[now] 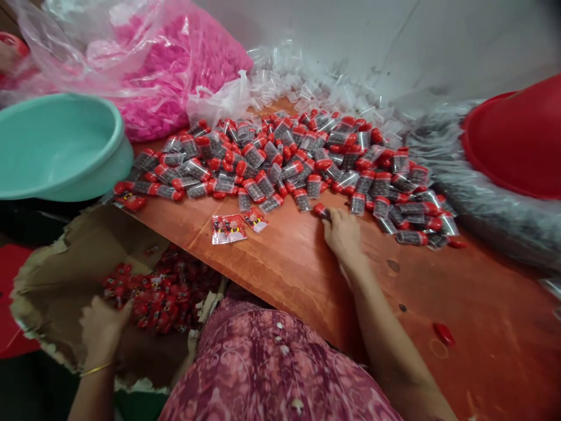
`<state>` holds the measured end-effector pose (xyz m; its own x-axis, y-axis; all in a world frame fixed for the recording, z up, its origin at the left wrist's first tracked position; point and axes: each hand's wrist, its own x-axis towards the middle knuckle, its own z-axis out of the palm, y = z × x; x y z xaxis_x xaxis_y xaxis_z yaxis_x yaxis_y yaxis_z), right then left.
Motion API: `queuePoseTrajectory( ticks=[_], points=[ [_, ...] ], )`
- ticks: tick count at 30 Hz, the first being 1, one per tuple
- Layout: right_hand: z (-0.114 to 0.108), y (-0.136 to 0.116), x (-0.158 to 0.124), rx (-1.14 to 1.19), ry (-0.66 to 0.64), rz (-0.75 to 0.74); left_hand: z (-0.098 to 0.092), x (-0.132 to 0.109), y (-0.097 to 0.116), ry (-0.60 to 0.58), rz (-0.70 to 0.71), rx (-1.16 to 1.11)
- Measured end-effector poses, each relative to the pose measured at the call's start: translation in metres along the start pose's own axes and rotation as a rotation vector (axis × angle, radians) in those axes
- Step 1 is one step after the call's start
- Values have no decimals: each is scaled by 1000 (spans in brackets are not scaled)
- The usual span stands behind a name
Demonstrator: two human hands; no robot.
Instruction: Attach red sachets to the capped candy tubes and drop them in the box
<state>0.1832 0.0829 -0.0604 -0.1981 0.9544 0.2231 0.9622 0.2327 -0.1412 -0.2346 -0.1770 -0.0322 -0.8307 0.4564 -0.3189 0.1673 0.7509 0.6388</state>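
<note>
My right hand [344, 235] is on the wooden table, its fingers closed around a small clear tube with a red cap [321, 211]. Behind it spreads a big pile of red-capped tubes [280, 155] filled with dark beads. Several red printed packets [235, 227] lie near the table's front edge, left of this hand. Below the table, my left hand [104, 325] is inside a torn-edged cardboard box [72, 266]. Its fingers are apart, beside a heap of red packaged pieces [155, 295], and nothing shows in them.
At left stand a mint-green basin [65, 146] and a bag of pink pieces [170, 64]. Clear empty tubes [302, 76] lie along the wall. A red basin [517, 140] rests on a plastic bag of dark contents [495, 216]. One red cap [444, 333] lies at right.
</note>
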Motion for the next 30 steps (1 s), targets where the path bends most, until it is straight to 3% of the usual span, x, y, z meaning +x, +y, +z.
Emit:
queuePoseTrajectory(
  ticks=[2,3,7,11,14,18,21,24,27,30],
  points=[
    [2,-11,-16,-9,-7,-43,18,-14,17,220,254,160],
    [3,-19,-24,-5,3,-61,33,-24,31,218,412,158],
    [5,-41,-46,41,88,-75,107,-55,101,-19,952,192],
    [2,-45,-55,98,134,-67,165,-55,150,-151,1189,377],
    [-8,-47,-59,222,160,-109,181,-47,161,-171,1261,417],
    [-24,-66,-57,525,132,-95,180,-53,160,-79,1339,318],
    [-28,-89,-46,893,-96,46,176,-70,159,26,1377,214],
    [-25,-106,-35,1266,-345,215,174,-87,160,18,1389,121],
    [-22,-110,-29,1444,-301,288,172,-96,158,-90,1280,-14],
    [-22,-105,-32,1406,-159,253,170,-100,156,-281,946,-242]
  ],
)
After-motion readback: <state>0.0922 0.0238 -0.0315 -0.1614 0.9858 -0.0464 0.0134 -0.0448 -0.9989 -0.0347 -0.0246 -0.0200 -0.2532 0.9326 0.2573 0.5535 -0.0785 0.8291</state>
